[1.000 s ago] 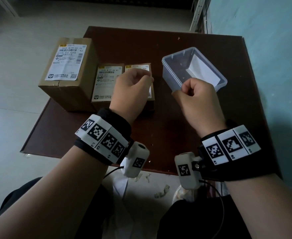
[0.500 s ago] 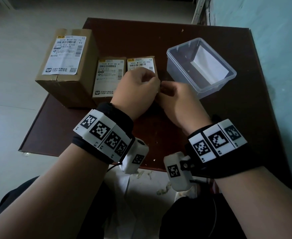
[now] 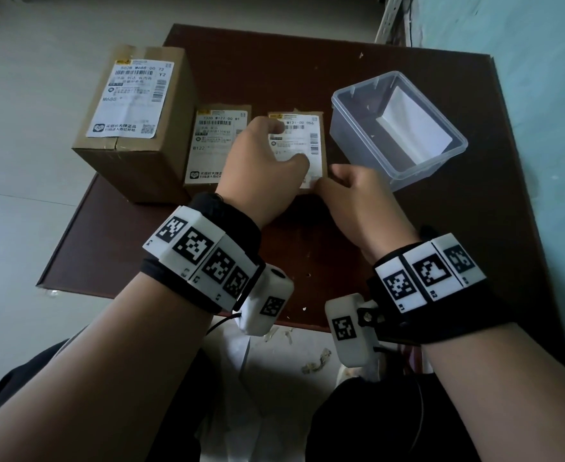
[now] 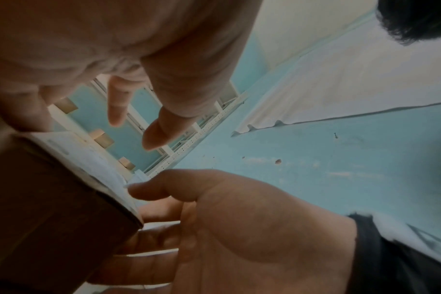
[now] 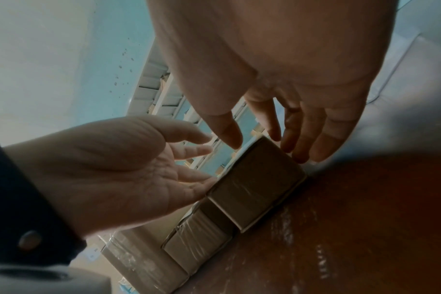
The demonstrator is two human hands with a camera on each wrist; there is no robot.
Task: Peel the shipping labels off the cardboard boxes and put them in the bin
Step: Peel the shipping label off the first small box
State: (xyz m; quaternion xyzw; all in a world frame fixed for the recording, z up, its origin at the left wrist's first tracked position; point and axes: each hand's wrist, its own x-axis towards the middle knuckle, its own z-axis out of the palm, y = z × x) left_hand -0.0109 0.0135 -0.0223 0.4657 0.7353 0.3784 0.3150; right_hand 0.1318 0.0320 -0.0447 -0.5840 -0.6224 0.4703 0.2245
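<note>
Three cardboard boxes with white shipping labels stand on the brown table (image 3: pixel 311 248): a large one (image 3: pixel 134 155), a small middle one (image 3: pixel 219 145) and a small right one (image 3: pixel 321 128). My left hand (image 3: pixel 271 155) lies open over the right box's label (image 3: pixel 302 138), fingers spread and relaxed (image 4: pixel 151 137). My right hand (image 3: pixel 341 185) is at that box's near right corner. Its thumb tip (image 4: pixel 136 191) touches the label's corner (image 4: pixel 88 157) and its fingers (image 5: pixel 300 151) lie along the box's side (image 5: pixel 254 185). A clear plastic bin (image 3: pixel 357 141) at the right holds one white label (image 3: pixel 411 131).
The bin stands close to the right box, with a turquoise wall (image 3: pixel 524 95) just past the table's right edge. Paper scraps (image 3: pixel 314 365) lie on the floor below the near edge. Bare tabletop shows between my wrists and the boxes.
Both hands came down from mid-air in front of the bin onto the right small box. The left hand uncurled over its label and the right hand reached its near corner.
</note>
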